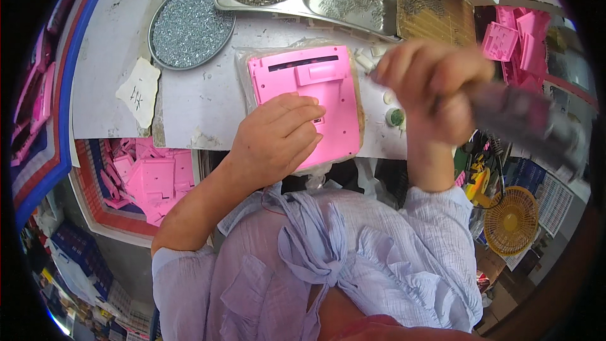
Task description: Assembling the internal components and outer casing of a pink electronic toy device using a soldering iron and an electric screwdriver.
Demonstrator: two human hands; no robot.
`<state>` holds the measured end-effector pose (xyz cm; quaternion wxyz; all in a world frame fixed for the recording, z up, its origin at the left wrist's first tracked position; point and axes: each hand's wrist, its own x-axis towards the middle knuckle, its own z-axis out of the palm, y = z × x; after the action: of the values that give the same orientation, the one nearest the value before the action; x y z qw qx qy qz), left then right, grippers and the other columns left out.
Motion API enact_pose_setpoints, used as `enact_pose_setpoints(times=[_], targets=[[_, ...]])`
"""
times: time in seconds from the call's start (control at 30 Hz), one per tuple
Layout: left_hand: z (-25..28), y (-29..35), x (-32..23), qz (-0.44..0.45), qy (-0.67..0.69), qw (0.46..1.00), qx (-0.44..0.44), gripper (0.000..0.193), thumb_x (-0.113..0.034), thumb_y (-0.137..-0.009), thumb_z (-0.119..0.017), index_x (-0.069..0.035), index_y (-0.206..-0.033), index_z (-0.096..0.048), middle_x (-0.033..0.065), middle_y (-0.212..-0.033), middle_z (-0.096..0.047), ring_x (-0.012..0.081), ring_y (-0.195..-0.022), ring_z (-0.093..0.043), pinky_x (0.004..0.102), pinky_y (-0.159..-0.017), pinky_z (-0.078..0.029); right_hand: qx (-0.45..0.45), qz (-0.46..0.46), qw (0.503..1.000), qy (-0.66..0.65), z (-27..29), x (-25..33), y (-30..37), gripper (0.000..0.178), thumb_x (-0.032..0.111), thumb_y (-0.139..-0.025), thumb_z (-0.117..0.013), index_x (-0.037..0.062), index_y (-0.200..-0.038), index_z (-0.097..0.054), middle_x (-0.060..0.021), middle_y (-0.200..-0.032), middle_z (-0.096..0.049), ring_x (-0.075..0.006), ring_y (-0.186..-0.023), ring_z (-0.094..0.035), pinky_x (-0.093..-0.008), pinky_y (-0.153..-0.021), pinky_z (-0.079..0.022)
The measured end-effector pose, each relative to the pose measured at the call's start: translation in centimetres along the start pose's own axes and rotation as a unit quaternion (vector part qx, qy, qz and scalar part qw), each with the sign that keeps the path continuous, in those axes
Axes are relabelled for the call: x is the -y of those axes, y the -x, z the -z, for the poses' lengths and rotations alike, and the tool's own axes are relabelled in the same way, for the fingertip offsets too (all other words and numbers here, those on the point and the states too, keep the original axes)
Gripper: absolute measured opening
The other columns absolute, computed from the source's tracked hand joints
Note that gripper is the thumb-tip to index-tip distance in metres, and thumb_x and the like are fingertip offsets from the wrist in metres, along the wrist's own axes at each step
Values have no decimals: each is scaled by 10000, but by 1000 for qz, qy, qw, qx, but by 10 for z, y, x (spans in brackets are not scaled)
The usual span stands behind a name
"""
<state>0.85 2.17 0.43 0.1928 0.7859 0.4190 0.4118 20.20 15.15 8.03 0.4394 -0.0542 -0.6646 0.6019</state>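
Note:
A pink plastic casing [338,106] with a long dark slot and several screw holes lies on a plastic-wrapped pad [243,66] in front of me. My left hand [278,127] rests on the casing's lower left part, its fingers stretched out and pressed on the surface. Raised to the right of the casing, my right hand [442,82] is wrapped around a dark electric screwdriver [527,113]. Both are smeared by motion. The tool's dark tip points left, apart from the casing.
A round tray of silvery screws [192,25] stands far left, beside a metal tray [309,5] of small metal parts. Brown cardboard [435,16] lies far right. Pink parts fill a box [95,208] at lower left; more pink parts [517,38] lie right. A yellow fan [511,221] stands lower right.

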Motion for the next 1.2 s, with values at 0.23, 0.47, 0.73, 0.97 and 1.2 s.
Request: enact_pose_setpoints(times=[0.23, 0.47, 0.73, 0.97, 1.2], targets=[[-1, 0, 4, -7, 3, 1000, 5, 189, -66, -773, -756, -40, -789, -569, 97, -1108, -704, 294, -1079, -675, 406, -902, -560, -5, -24, 1000, 1, 7, -50, -11, 206, 166, -987, -629, 72, -900, -468, -45, -571, -466, -135, -491, -421, -314, -485, -371], [-4, 3, 3, -11, 14, 1000, 2, 189, -63, -772, -762, -40, -836, -585, 111, -1126, -705, 299, -1088, -676, 414, -916, -558, 3, -41, 999, -15, 11, -54, -12, 165, 170, -997, -624, 40, -1021, -526, -56, -590, -479, -123, -483, -406, -308, -467, -335], [6, 12, -10, 97, 122, 983, -94, 200, 15, -802, -747, -37, -976, -664, 130, -1095, -735, 294, -1016, -717, 474, -1020, -503, 67, -3, 991, -120, -42, 14, -19, 322, 418, -940, -735, 146, -1036, -592, 58, -601, -543, -109, -504, -524, -290, -494, -455], [25, 18, -11, 133, 87, 982, -103, 213, 24, -805, -746, -57, -996, -695, 99, -1034, -760, 246, -985, -730, 511, -1063, -455, 51, -1, 991, -123, -63, 5, -21, 328, 403, -939, -750, 126, -989, -581, 46, -605, -566, -105, -505, -553, -273, -486, -470], [35, 18, -3, 131, 44, 985, -103, 170, -28, -785, -786, -66, -930, -708, 78, -1022, -764, 223, -957, -732, 470, -1056, -455, 40, 23, 985, -167, -67, -5, -27, 338, 315, -930, -766, 54, -1034, -577, -1, -629, -573, -149, -520, -553, -312, -504, -462]])
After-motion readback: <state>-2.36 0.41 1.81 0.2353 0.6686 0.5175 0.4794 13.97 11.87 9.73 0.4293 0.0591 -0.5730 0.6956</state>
